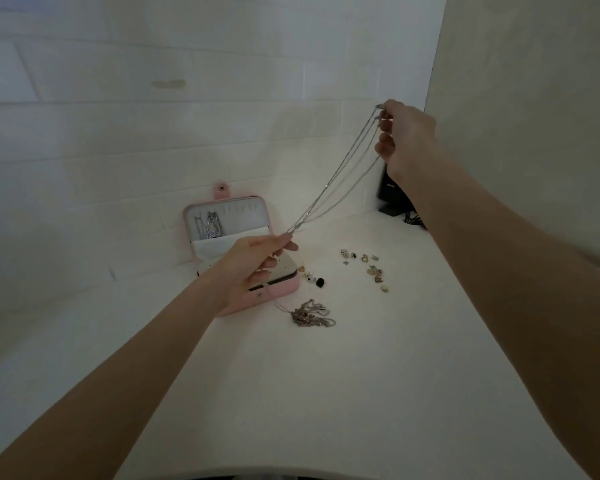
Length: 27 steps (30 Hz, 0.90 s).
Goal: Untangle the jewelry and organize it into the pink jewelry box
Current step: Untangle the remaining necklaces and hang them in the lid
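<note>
Head view: silver chains (336, 181) stretch taut in the air, long axis slanting from lower left up to upper right. Left hand (253, 268) pinches the low end over the open pink jewelry box (257, 299); right hand (407, 140) has its fingers (386, 125) curled round the high end. A tangled chain heap (312, 315) and scattered earrings (369, 266) lie on the tabletop (361, 393). White lettering on a black device (394, 197) is too small to read.

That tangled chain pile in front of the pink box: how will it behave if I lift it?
The chain pile will probably come up floppy, as one clump, since its strands overlap. It looks light; the chains held between the hands sag the same way. Loops may snag.
</note>
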{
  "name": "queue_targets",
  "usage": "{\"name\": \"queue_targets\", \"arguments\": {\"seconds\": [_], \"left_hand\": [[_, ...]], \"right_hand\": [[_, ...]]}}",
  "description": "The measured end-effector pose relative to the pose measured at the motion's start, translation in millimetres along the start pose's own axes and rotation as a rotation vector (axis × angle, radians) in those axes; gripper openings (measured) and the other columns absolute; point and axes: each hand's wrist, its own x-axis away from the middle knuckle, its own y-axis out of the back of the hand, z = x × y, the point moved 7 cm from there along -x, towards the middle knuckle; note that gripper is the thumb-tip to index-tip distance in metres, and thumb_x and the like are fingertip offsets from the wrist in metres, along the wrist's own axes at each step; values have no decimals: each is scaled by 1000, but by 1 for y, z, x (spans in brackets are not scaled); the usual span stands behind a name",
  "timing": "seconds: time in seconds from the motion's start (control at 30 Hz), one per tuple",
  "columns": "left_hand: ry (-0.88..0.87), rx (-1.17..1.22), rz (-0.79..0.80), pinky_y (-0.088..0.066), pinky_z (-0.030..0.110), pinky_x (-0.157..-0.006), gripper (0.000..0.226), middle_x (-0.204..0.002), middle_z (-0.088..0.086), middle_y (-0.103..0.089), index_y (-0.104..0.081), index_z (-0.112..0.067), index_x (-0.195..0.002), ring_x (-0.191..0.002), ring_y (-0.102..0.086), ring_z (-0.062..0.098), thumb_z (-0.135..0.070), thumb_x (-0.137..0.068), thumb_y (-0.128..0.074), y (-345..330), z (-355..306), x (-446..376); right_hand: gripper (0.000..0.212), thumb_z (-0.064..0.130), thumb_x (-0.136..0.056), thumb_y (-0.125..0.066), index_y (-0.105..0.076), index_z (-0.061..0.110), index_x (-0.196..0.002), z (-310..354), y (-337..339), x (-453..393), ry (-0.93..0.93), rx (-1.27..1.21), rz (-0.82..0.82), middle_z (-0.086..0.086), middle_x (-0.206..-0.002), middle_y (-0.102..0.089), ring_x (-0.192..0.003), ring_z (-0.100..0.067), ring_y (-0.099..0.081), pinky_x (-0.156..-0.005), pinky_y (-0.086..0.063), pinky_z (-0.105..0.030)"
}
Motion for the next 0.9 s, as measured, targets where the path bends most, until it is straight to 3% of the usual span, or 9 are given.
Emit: {"name": "queue_targets", "arguments": {"seconds": [0.1, 0.17, 0.27, 0.37, 0.53, 0.7, 0.8, 0.9], "left_hand": [[26, -80, 66, -32, 14, -47, 19, -76, -10, -60, -76, -18, -89, -60, -48, 4, -27, -90, -59, -5, -1, 2], [35, -141, 104, -36, 16, -54, 18, -82, -9, -66, -76, -20, -91, -61, -55, 4, -23, -89, -58, -8, -2, 3], [5, -162, 71, -30, 14, -43, 18, -73, -2, -64, -73, -13, -93, -50, -49, 5, -14, -91, -55, -7, -6, 2], [5, -164, 2, -26, 12, -35, 15, -72, 0, -69, -70, -11, -92, -43, -50, 3, -16, -92, -56, -4, -8, 2], [-21, -284, 48, -31, 13, -42, 13, -93, -1, -73, -70, -15, -94, -63, -68, 7, -18, -92, -57, -17, -7, 6], [-95, -171, 46, -35, 10, -42, 11, -83, -5, -68, -70, -14, -87, -58, -58, 2, -15, -90, -60, -26, -18, 7], [-63, 10, 35, -25, 12, -36, 14, -64, -4, -56, -66, -12, -80, -46, -42, 4, -18, -90, -58, -28, -21, 5], [-100, 71, -39, -19, 18, -40, 19, -54, -3, -46, -60, -14, -75, -42, -34, 7, -18, -92, -53, -23, -25, 2]], "right_hand": [[24, 9, -94, -49, -50, 6, -70, -14, 5, 1, -126, -39, 33, -5, -63, -49, -51, -14, -45, -46, -46, -21], [28, 11, -96, -43, -49, 7, -69, -22, 6, 2, -185, -86, 65, -5, -62, -51, -50, -15, -48, -46, -48, -21], [29, 12, -97, -40, -47, 9, -68, -27, 5, 0, -215, -172, 101, -2, -52, -49, -39, -12, -45, -39, -40, -16], [29, 11, -97, -35, -41, 13, -69, -25, 2, -3, -186, -195, 156, 2, -42, -43, -30, -8, -31, -32, -23, -15], [31, 12, -95, -39, -38, 14, -64, -29, 2, 3, -202, -84, 242, 4, -40, -38, -29, -7, -22, -29, -15, -17], [31, 13, -95, -40, -39, 14, -65, -52, -7, 19, -329, 45, 416, 5, -40, -38, -29, -5, -21, -33, -10, -15], [29, 14, -95, -41, -40, 14, -67, -61, -10, 21, -365, 79, 442, 4, -42, -40, -29, -5, -21, -32, -11, -15], [26, 13, -95, -43, -42, 13, -69, -59, -9, 20, -336, 90, 444, 3, -45, -43, -31, -5, -22, -32, -12, -16]]}}
